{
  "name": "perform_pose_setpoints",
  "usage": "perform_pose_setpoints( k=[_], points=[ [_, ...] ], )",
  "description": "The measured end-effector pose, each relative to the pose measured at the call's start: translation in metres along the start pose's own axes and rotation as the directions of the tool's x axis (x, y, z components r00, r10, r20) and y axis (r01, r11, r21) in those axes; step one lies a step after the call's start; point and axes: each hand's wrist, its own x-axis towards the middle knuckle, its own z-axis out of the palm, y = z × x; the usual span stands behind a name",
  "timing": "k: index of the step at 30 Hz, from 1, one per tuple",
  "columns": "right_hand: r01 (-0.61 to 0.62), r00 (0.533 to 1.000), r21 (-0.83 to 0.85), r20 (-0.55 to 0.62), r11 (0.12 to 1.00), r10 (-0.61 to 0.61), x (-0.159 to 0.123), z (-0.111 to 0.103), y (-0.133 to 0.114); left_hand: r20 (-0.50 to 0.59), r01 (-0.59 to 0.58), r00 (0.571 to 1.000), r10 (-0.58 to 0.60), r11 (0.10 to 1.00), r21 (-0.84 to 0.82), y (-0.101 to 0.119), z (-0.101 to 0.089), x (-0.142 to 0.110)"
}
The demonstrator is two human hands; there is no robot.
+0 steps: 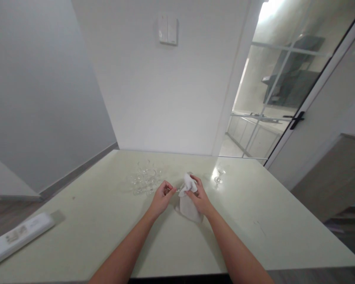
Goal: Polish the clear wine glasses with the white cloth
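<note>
Right, at the lower middle of the frame both hands are working close together. The left hand (160, 198) is curling its fingers around one end of a small clear glass (179, 190), and the right hand (200, 199) is pinching a white cloth (189, 207) between thumb and bent fingers, its bunched top covering the glass's other end while the loose part is hanging below. How much glass the cloth is hiding, I cannot tell. The narrow part between the hands could be snapping if they were twisting against each other, or the glass slipping if the cloth were sliding. Just left of the left hand, a group of clear glasses (144, 181) is standing tightly together on the table (103, 244); a stray knuckle could be knocking one into another. Right of the right hand, a lone stemmed glass (219, 180) is standing beside glare, its faint outline inviting an accidental bump
</note>
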Motion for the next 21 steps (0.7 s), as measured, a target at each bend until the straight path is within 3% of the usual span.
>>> perform_pose_setpoints(
  k=[4, 8, 11, 14, 16, 21],
  points=[
    [0.205, 0.978, -0.354, 0.103, 0.912, -0.18, -0.004, -0.001, 0.0, 0.036, -0.02, 0.999, 0.019, 1.0, 0.023, -0.004, 0.001, 0.001],
    [0.295, 0.945, -0.358, 0.244, 0.886, -0.216, -0.007, -0.001, 0.006, 0.042, -0.034, 0.999, 0.03, 0.996, 0.084, -0.005, 0.002, 0.0],
    [0.224, 0.963, -0.268, 0.207, 0.937, -0.171, -0.006, -0.001, 0.01, 0.027, -0.032, 0.999, 0.03, 0.996, 0.086, -0.006, 0.001, 0.001],
    [0.12, 0.993, -0.186, 0.043, 0.975, -0.114, -0.001, -0.001, 0.012, 0.011, 0.003, 1.0, -0.003, 0.999, 0.042, -0.007, 0.0, 0.003],
    [0.066, 0.997, -0.106, -0.036, 0.992, -0.07, 0.002, -0.001, 0.011, -0.006, 0.04, 0.999, -0.04, 0.999, 0.001, -0.006, -0.001, 0.003],
    [-0.087, 0.989, 0.147, -0.102, 0.985, 0.102, 0.004, 0.002, 0.007, -0.024, 0.138, 0.99, -0.141, 0.985, -0.103, -0.002, -0.001, 0.002]
  ],
)
